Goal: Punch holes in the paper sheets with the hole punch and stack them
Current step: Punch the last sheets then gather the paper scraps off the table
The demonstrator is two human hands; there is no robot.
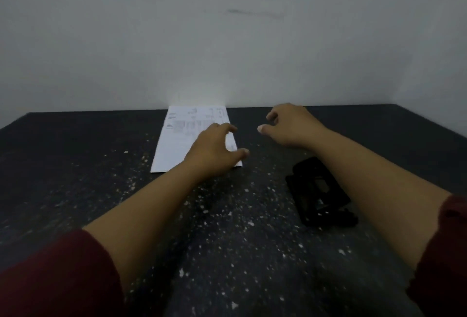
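Observation:
A white printed paper sheet (177, 139) lies flat on the dark table, near the far edge by the wall. My left hand (214, 149) hovers over the sheet's near right corner, fingers curled and apart, holding nothing. My right hand (290, 124) is to the right of the sheet, above bare table, fingers loosely curled and empty. A black hole punch (319, 192) sits on the table at the right, partly covered by my right forearm.
The dark table (101, 190) is speckled with small white paper bits. A plain grey wall (227, 38) rises directly behind the table's far edge. Dark red sleeves cover both upper forearms.

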